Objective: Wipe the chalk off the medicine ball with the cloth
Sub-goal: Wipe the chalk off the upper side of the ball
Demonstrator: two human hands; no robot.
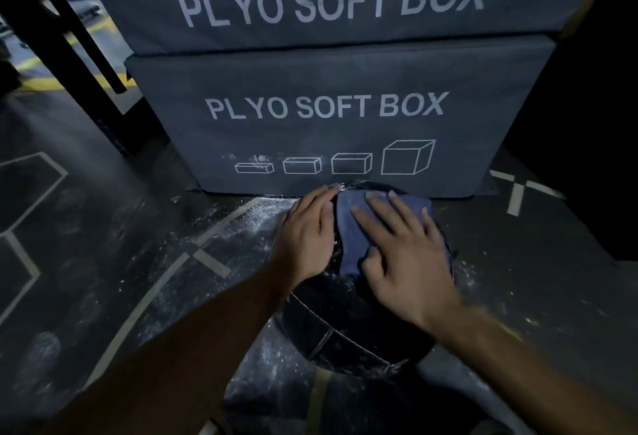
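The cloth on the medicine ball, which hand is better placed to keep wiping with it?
The right hand: it lies flat on the blue cloth atop the medicine ball. The left hand rests on the ball's left side, likely steadying it.

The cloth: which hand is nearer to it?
Right. The right hand lies flat on top of the blue cloth, fingers spread, pressing it onto the medicine ball. The left hand rests on the ball beside the cloth's left edge.
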